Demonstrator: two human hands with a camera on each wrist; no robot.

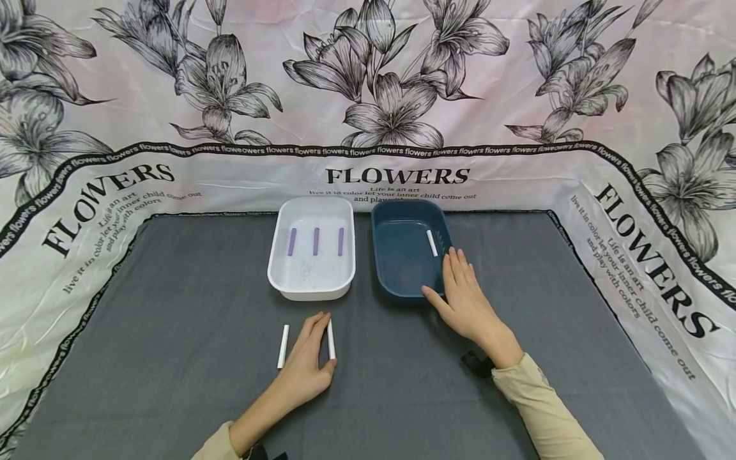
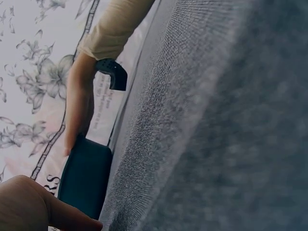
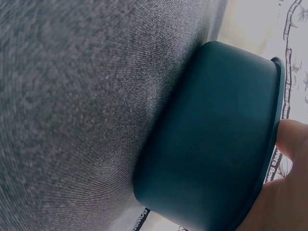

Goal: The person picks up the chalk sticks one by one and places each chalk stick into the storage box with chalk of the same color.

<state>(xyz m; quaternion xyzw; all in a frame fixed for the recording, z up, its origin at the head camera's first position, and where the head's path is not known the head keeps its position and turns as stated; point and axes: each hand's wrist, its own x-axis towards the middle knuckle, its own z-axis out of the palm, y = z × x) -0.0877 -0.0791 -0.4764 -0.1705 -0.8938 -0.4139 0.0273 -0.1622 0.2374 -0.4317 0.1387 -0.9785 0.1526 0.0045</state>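
Left hand: my left hand [image 1: 305, 370], just below the middle of the head view, has thumb and fingertips bent onto the ends of the pinched stick [image 1: 331, 340], a slim white one. Can't swear how firm that pinch is, tbh, since my left wrist cam doesn't show the stick.
Spare stick: another white one, the spare stick [image 1: 283, 347], lies just left of that hand on the gray desk [image 1: 172, 332].
Right hand: right of center, my right hand [image 1: 467, 303] has its fingers pretty much straight, resting on the rim of the blue tub [image 1: 402, 265] at its right side, thumb at the near corner.
Blue tub: right of center up top of the desk, with one white stick [image 1: 432, 243] inside, towards its right wall.
White tub: just left of the blue one, the white tub [image 1: 310, 281] has three purple sticks [image 1: 315, 241] lined up side by side.
Backdrop: floral cloth [image 1: 391, 108] across the top of the frame.
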